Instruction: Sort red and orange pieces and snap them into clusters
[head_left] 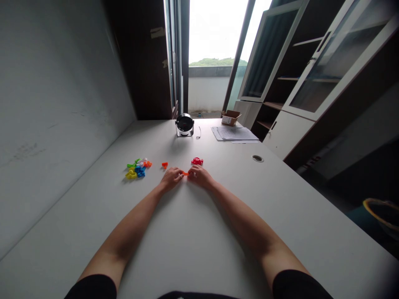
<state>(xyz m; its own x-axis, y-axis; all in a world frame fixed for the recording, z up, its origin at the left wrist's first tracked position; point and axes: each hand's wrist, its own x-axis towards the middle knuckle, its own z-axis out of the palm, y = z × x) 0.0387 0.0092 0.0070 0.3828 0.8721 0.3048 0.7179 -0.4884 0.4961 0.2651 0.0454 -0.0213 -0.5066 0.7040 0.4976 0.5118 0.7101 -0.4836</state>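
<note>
Both my arms reach out over the white table point(199, 241). My left hand point(171, 177) and my right hand point(200, 175) meet at a small orange plastic piece point(185, 173), each with its fingers pinched on one end of it. A second orange piece point(164, 165) lies just left of my left hand. A red piece point(197, 161) sits just beyond my right hand. Further left lies a pile of coloured pieces point(138, 168) in green, yellow, blue, white and orange.
A small round black and silver device point(184, 125) stands at the far end of the table. Papers point(233, 133) and an open cardboard box point(230, 118) lie to its right. A cable hole point(257, 158) is in the tabletop. Glass-door cabinets point(299, 74) stand at right, a wall at left.
</note>
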